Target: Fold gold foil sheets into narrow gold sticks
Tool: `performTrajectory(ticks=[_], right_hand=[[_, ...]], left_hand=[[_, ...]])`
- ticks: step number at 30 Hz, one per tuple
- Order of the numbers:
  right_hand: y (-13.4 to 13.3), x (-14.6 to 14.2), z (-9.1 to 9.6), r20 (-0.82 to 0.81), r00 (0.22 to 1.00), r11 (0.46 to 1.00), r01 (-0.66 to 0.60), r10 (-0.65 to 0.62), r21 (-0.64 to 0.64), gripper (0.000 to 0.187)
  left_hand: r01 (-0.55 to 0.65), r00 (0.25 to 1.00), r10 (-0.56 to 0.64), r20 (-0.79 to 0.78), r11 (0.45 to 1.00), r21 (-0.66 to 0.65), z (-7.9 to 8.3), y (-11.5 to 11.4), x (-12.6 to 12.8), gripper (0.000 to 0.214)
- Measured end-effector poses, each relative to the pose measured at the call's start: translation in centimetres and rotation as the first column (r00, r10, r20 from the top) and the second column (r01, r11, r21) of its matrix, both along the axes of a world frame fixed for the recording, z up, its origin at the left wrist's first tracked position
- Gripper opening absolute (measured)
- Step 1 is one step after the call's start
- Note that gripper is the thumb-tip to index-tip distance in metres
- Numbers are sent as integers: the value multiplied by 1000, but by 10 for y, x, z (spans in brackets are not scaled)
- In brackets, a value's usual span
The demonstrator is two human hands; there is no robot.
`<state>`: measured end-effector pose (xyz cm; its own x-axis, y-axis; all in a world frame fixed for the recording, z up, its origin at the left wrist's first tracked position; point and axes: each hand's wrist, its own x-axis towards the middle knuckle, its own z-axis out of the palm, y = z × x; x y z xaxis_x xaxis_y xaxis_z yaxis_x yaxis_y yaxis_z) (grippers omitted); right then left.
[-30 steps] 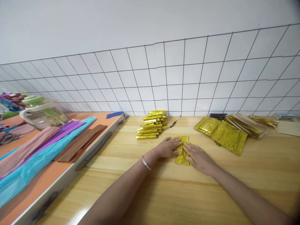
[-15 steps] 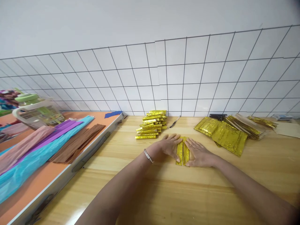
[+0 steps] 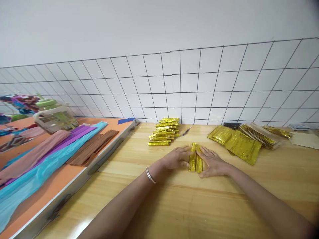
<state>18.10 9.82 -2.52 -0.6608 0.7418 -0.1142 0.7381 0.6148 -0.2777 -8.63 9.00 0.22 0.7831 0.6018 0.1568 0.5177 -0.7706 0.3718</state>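
Lying between your hands on the wooden table point(image 3: 159, 209), the gold foil piece point(image 3: 198, 165) shows a lengthwise seam down its middle. Your right hand point(image 3: 212, 163) is open, fingers spread and fingertips touching the piece's right half. Your left hand point(image 3: 176, 158) is loosely open too, its fingers slightly bent at the left edge; whether they press down cannot be told. Beyond it sits a stack of gold strips point(image 3: 164, 133).

The left forearm point(image 3: 122, 200) and right forearm point(image 3: 264, 196) are stretched forward and angled inward. Both hands are held palm down, fingertips brought close together: the left hand point(image 3: 175, 158) is slightly curved, the right hand point(image 3: 213, 162) flatter, its thumb spread.
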Motion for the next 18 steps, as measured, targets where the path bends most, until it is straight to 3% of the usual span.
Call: performTrajectory(ticks=[3, 6, 10, 13, 18], right_hand=[[-1, 0, 4, 3, 1000, 1000, 9, -9, -4, 115], [-6, 4, 12, -33, 999, 1000, -4, 4, -1, 109], [-24, 12, 21, -93, 995, 989, -23, 37, 148, 77], [-40, 11, 24, -46, 993, 941, -90, 111, 328, 45], [-54, -3, 27, 41, 954, 849, -284, 297, 446, 41]], left_hand=[[83, 996, -82, -32, 996, 40, -4, -16, -1, 52], [63, 996, -60, -65, 997, 44, -9, -24, 1, 48], [39, 997, -35, -67, 998, 46, -7, -27, 2, 56], [51, 997, -49, -68, 998, 30, -3, -26, 1, 62], [43, 998, -41, -49, 999, 33, -1, -27, 1, 63]])
